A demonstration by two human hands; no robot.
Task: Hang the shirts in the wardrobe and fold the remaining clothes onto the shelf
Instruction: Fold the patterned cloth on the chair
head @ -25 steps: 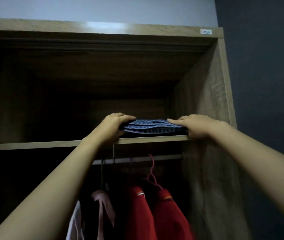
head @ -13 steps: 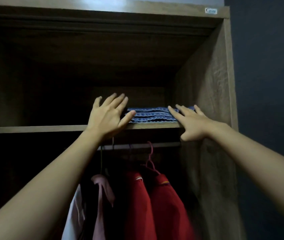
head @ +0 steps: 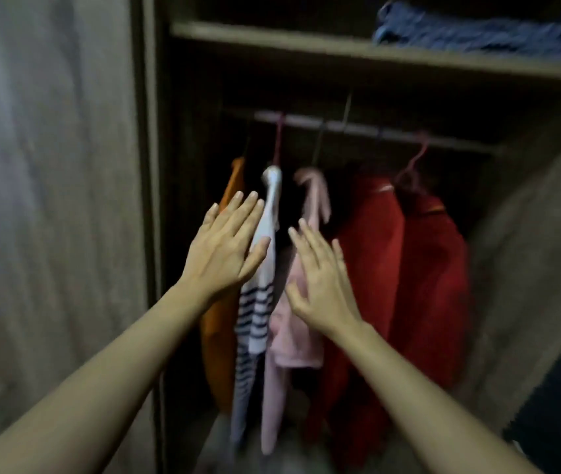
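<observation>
Centre frame, our left hand (head: 226,248) and right hand (head: 320,278) spread empty before five hanging shirts (head: 368,251); one folded blue garment (head: 484,32) upper right.

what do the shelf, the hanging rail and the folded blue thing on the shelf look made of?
shelf: wood-look board, probably laminate, matte; faint grain on its front edge.
hanging rail: pale, smooth bar, metal or plastic; the blur leaves it open.
folded blue cloth: soft fabric, seemingly ribbed or knit; stacked folds show, weave too blurred to name.
</observation>
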